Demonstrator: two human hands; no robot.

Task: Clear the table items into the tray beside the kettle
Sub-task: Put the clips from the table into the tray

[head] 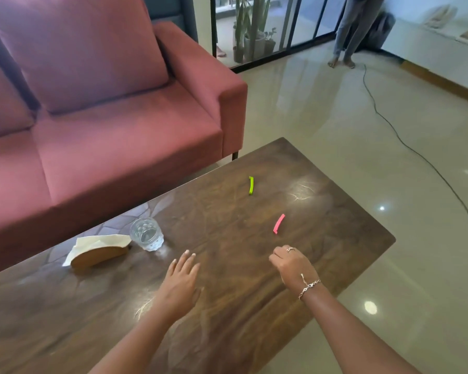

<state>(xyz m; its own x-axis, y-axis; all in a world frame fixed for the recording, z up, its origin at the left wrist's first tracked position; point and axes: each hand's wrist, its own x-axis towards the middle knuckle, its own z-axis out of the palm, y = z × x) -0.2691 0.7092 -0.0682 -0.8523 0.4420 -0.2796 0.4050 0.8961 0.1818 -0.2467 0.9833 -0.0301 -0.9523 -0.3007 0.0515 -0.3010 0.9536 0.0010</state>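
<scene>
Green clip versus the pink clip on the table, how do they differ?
The green clip is lime; the pink clip is bright pink. The green clip lies farther up the table, toward the sofa; the pink clip lies just beyond the right hand. The green clip points almost straight away; the pink clip slants. Both are slim, slightly curved, lying on the wood, untouched.
</scene>
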